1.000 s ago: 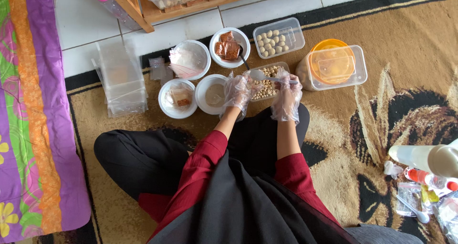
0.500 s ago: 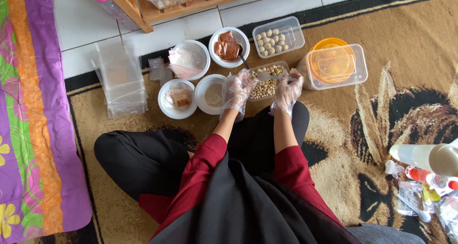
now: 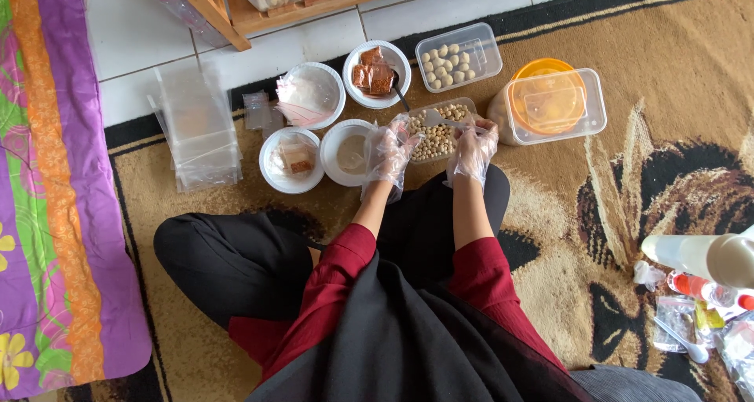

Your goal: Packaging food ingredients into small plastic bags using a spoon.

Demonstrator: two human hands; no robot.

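Note:
I sit cross-legged on a patterned carpet, both hands in thin clear plastic gloves. My left hand (image 3: 388,152) and my right hand (image 3: 473,145) meet over a clear rectangular tub of small beige balls (image 3: 437,140). Between their fingertips they pinch a small clear plastic bag (image 3: 437,119), held just above the tub. A white bowl of brown paste (image 3: 350,153) lies right beside my left hand.
Around the tub lie a bowl with a wrapped piece (image 3: 291,160), a bowl of plastic bags (image 3: 312,96), a bowl of reddish-brown chunks with a spoon (image 3: 376,74), a second tub of pale balls (image 3: 459,56), an orange-lidded container (image 3: 550,104), stacked clear boxes (image 3: 196,127), and bottles (image 3: 699,254) to the right.
Both hands have lifted slightly away from my lap towards the tub. The right hand has moved farther up, and the clear bag now shows between the fingers.

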